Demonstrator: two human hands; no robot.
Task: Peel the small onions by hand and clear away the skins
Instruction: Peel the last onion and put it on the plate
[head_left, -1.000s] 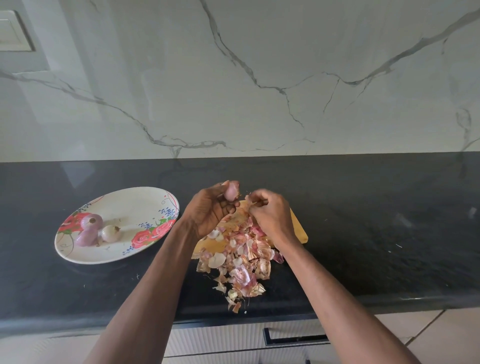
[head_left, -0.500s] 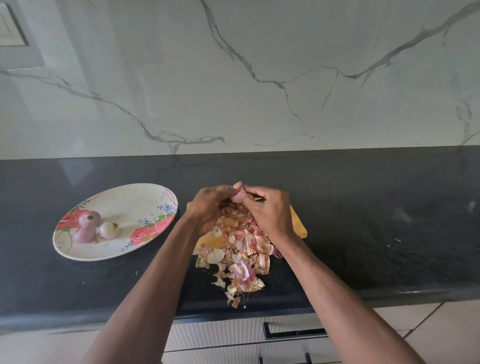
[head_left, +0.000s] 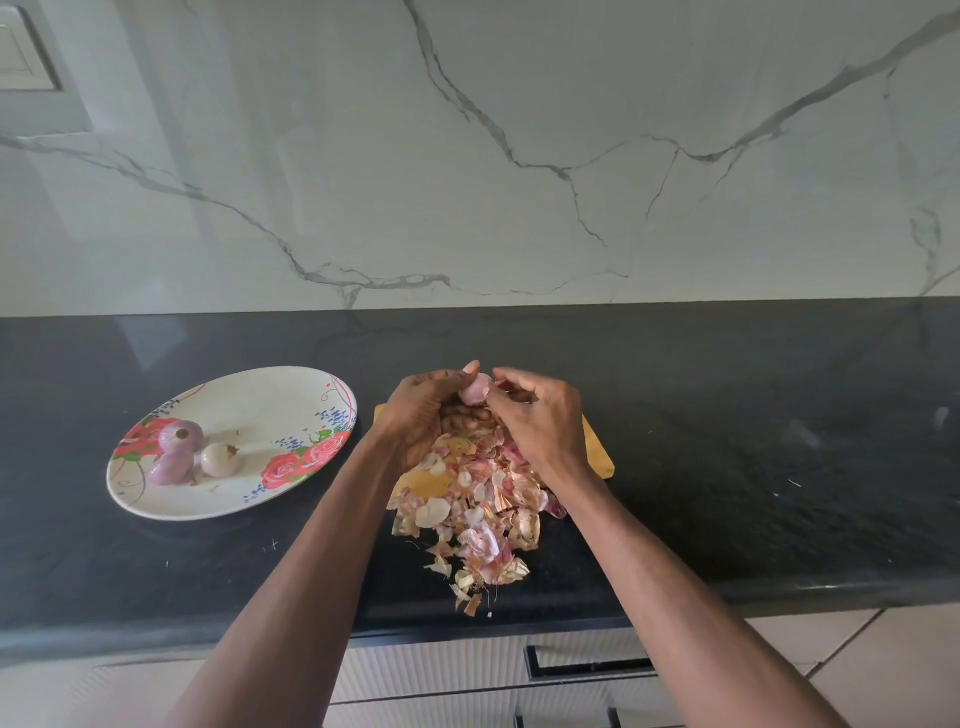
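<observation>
The left hand holds a small onion with curled fingers, above the wooden board. The right hand touches the onion with bent fingertips; I cannot tell if it pinches skin. The loose skins lie below both hands.

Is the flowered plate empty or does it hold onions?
Holds onions: three small onions lie on the left of the plate; the rest is bare.
</observation>
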